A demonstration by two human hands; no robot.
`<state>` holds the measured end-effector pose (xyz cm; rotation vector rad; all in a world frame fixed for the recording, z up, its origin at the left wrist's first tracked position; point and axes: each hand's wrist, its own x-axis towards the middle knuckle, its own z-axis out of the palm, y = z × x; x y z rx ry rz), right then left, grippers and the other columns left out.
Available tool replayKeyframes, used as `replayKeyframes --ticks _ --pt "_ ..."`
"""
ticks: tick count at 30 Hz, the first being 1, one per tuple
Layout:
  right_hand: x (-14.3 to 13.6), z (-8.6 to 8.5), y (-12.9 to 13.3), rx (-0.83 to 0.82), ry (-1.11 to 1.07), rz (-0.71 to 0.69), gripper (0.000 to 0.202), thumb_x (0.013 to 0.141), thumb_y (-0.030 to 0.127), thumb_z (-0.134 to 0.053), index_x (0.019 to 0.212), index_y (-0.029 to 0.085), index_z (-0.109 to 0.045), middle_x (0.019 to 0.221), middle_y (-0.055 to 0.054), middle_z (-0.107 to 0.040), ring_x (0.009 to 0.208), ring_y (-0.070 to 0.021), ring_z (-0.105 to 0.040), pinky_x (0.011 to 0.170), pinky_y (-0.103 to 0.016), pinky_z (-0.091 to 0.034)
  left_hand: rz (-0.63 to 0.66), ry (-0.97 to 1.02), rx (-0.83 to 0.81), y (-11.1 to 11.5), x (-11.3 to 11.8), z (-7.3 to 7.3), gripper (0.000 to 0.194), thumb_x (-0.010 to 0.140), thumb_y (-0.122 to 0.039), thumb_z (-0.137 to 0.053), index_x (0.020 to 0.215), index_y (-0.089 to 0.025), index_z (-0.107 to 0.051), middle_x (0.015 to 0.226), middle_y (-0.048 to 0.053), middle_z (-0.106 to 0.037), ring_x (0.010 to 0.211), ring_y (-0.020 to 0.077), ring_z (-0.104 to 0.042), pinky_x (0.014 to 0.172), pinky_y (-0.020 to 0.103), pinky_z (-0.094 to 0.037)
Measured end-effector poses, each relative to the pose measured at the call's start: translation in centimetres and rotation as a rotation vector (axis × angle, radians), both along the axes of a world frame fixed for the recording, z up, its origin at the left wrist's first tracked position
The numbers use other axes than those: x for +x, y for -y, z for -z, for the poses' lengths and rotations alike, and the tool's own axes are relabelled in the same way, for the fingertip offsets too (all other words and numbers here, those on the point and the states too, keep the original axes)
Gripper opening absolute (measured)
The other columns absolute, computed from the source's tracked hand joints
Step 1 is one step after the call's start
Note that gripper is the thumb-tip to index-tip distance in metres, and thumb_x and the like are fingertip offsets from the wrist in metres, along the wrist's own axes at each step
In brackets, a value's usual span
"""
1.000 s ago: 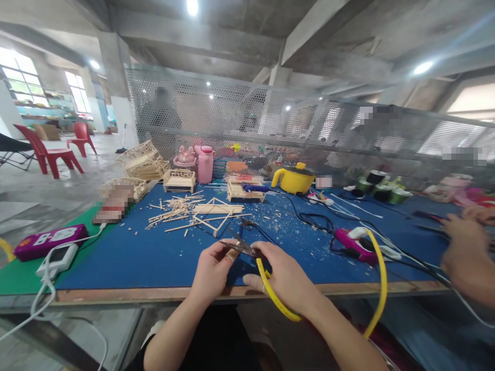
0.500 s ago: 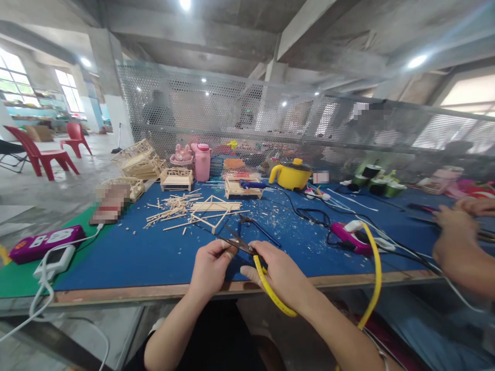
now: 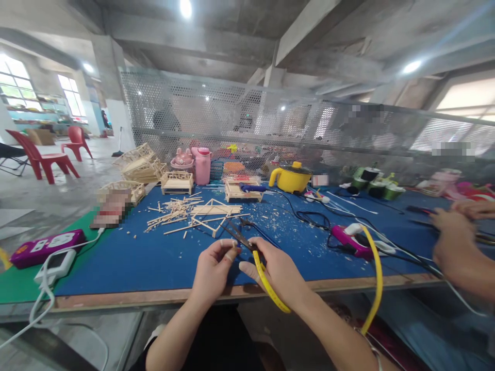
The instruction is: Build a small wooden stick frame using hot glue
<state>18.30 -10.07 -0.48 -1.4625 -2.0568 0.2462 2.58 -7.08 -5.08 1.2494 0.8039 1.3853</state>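
Observation:
My right hand [image 3: 280, 268] is wrapped round a pair of scissors [image 3: 267, 288] with yellow handles. Their dark blades point up and left, over the blue table. Close to the blades, my left hand [image 3: 211, 270] is closed in a pinch. A small pale bit shows at its fingertips, too small to name. Just beyond lies a small frame of thin wooden sticks [image 3: 211, 219], beside a loose heap of wooden sticks [image 3: 176, 212]. Dark blue pliers [image 3: 265, 234] rest behind the scissors, partly hidden.
Small wooden bed-like models [image 3: 177, 183] stand at the back, near a pink thermos [image 3: 202, 167] and a yellow pot [image 3: 293, 178]. A blue glue gun [image 3: 251, 188] lies on one model. Cables and a purple power strip [image 3: 350, 242] are to the right, near a co-worker's hands [image 3: 454, 221].
The scissors' blades have swung upward, away from my left fingertips. My left hand has turned slightly, still pinched. The wooden pieces on the table have stayed put.

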Motion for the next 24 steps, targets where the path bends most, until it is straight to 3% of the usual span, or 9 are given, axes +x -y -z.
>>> replayKeyframes --ticks 6,11,15,19,24 --pt "-2.4 0.0 -1.0 -0.180 -0.581 -0.090 0.023 0.079 0.038 -0.061 0.092 0.019 -0.057 0.071 0.001 -0.059 0.063 -0.0135 -0.056 0.055 -0.023 -0.043 0.020 0.158 -0.024 0.3 0.1 -0.3 0.029 0.075 -0.039 -0.069 0.094 -0.018 -0.059 0.075 0.001 -0.068 0.073 0.0137 -0.063 0.071 0.025 -0.049" --pt "-4.1 0.2 -1.3 -0.309 -0.913 -0.037 0.029 0.077 0.039 -0.059 0.099 0.021 -0.054 0.057 0.007 -0.049 0.040 -0.0076 -0.041 0.036 -0.019 -0.031 -0.006 0.087 0.065 0.1 -0.2 -0.2 0.023 0.074 -0.038 -0.070 0.079 -0.017 -0.064 0.112 0.008 -0.061 0.097 0.0192 -0.060 0.079 0.027 -0.049" --pt "-4.0 0.8 -1.5 -0.344 -0.998 -0.058 0.034 0.076 0.038 -0.059 0.104 0.021 -0.051 0.050 0.010 -0.044 0.036 -0.0074 -0.038 0.034 -0.019 -0.030 -0.044 0.007 0.083 -0.2 -0.4 0.1 0.023 0.073 -0.039 -0.070 0.076 -0.017 -0.065 0.117 0.008 -0.054 0.099 0.0201 -0.058 0.077 0.026 -0.049" --pt "-3.4 1.0 -1.6 -0.292 -1.051 -0.067 0.037 0.071 0.032 -0.064 0.105 0.022 -0.050 0.062 0.008 -0.048 0.042 -0.0066 -0.042 0.038 -0.019 -0.034 -0.011 -0.006 0.088 0.0 -0.3 0.1 0.022 0.075 -0.039 -0.068 0.078 -0.017 -0.065 0.107 0.007 -0.060 0.092 0.0175 -0.060 0.077 0.026 -0.049" --pt "-2.3 0.4 -1.7 -0.108 -0.808 -0.084 0.033 0.070 0.022 -0.062 0.101 0.020 -0.054 0.070 0.005 -0.054 0.058 -0.0096 -0.054 0.056 -0.021 -0.045 0.076 -0.069 0.083 0.4 -0.2 -0.1 0.031 0.079 -0.036 -0.064 0.104 -0.018 -0.066 0.098 0.007 -0.069 0.086 0.0182 -0.063 0.079 0.029 -0.050"
